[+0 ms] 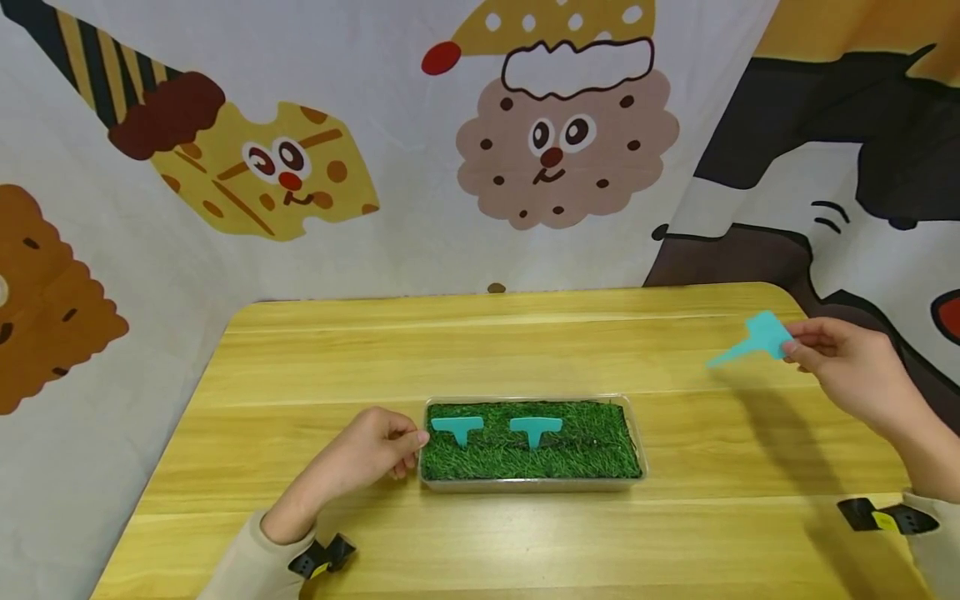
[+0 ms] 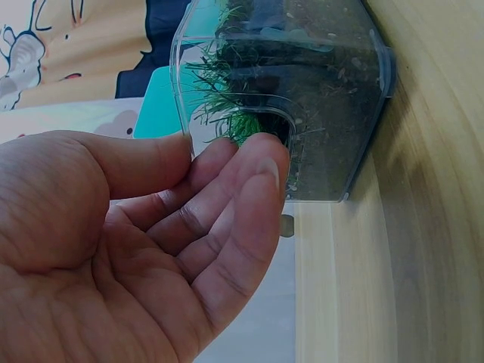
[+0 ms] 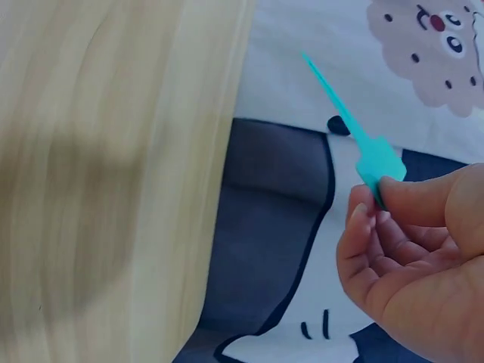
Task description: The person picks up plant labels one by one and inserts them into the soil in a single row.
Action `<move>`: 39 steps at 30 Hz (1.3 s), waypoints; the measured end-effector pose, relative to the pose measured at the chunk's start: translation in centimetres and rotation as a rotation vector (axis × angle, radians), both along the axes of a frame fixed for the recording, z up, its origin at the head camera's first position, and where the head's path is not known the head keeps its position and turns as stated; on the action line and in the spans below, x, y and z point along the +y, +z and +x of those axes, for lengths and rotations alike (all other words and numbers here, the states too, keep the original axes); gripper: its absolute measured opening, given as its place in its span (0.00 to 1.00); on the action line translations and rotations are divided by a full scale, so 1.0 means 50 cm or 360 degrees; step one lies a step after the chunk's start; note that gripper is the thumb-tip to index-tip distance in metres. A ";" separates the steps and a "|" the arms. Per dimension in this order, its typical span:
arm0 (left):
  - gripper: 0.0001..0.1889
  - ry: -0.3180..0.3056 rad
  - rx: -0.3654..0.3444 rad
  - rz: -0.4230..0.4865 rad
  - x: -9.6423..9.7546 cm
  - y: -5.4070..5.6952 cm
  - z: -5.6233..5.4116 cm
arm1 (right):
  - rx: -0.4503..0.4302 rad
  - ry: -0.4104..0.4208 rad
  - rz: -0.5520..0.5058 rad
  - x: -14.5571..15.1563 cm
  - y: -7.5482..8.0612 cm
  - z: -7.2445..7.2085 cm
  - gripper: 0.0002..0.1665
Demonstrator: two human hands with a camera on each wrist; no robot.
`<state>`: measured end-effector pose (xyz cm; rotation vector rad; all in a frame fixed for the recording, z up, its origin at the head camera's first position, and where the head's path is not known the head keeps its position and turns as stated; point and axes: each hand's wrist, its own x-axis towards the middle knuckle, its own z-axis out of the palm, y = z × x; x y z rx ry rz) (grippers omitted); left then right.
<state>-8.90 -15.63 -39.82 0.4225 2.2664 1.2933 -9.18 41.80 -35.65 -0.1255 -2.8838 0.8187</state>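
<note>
A clear plastic box (image 1: 536, 485) filled with soil and short green grass (image 1: 577, 462) sits on the table. Two teal T-shaped plant labels, a left one (image 1: 457, 425) and a middle one (image 1: 536, 426), stand in the grass. At the box's left end, my left hand (image 1: 371, 450) pinches the rim; the left wrist view shows the thumb and curled fingers (image 2: 253, 219) there. Off to the right, above the table, my right hand (image 1: 862, 375) holds another teal plant label (image 3: 378, 160) between thumb and fingers, its pointed stem directed away from the hand.
The light wooden table (image 1: 315, 358) reaches back to a hanging cloth (image 1: 397, 258) printed with cartoon food figures. Each wrist wears a black strap, one on the left (image 1: 322, 557) and one on the right (image 1: 888, 517).
</note>
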 end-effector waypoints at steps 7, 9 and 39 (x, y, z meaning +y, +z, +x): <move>0.16 -0.0001 -0.0001 0.0004 0.000 0.000 0.000 | 0.0166 -0.0054 -0.0009 -0.033 0.015 0.017 0.18; 0.16 0.0000 -0.0002 0.0005 0.000 0.000 0.000 | 0.0224 -0.0082 -0.0004 -0.042 0.019 0.021 0.18; 0.16 0.0015 -0.0018 0.0010 0.001 0.000 0.000 | 0.0574 0.0094 -0.0349 -0.173 0.009 0.081 0.10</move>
